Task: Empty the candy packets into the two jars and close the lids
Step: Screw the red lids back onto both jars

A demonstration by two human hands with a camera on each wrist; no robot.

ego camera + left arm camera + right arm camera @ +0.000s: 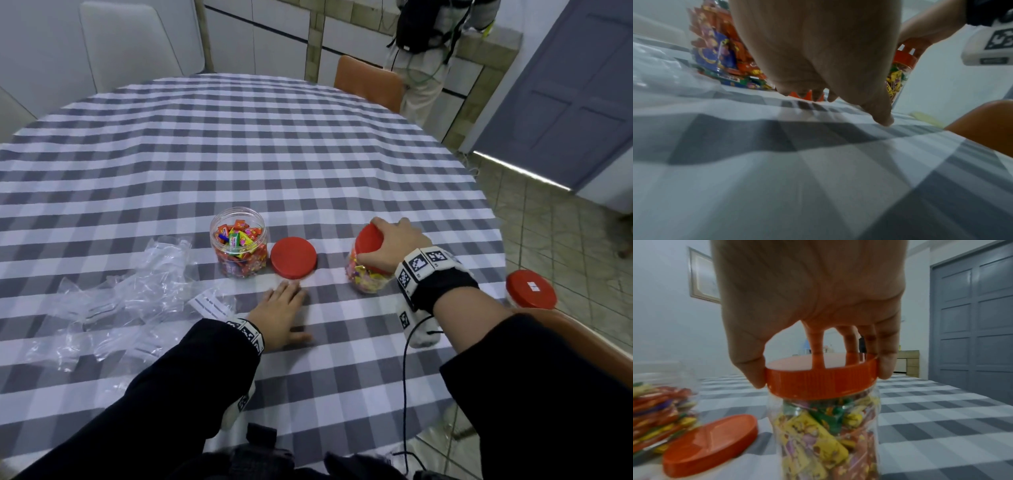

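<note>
Two clear plastic jars full of wrapped candies stand on the checked table. The left jar [239, 241] is uncovered, and its red lid [293, 257] lies flat just to its right. My right hand [390, 244] grips the red lid [821, 379] sitting on the right jar [364, 274], thumb and fingers curled round its rim. My left hand [281, 313] rests flat on the cloth, fingers straight, fingertips just short of the loose lid. Empty clear candy packets [120, 294] lie crumpled to the left.
A third red-lidded jar [531, 289] stands off the table's right edge on an orange chair [582, 339]. Another orange chair [368, 82] stands at the far side, with a person [431, 51] behind it. The cloth [239, 144] stretches far beyond the jars.
</note>
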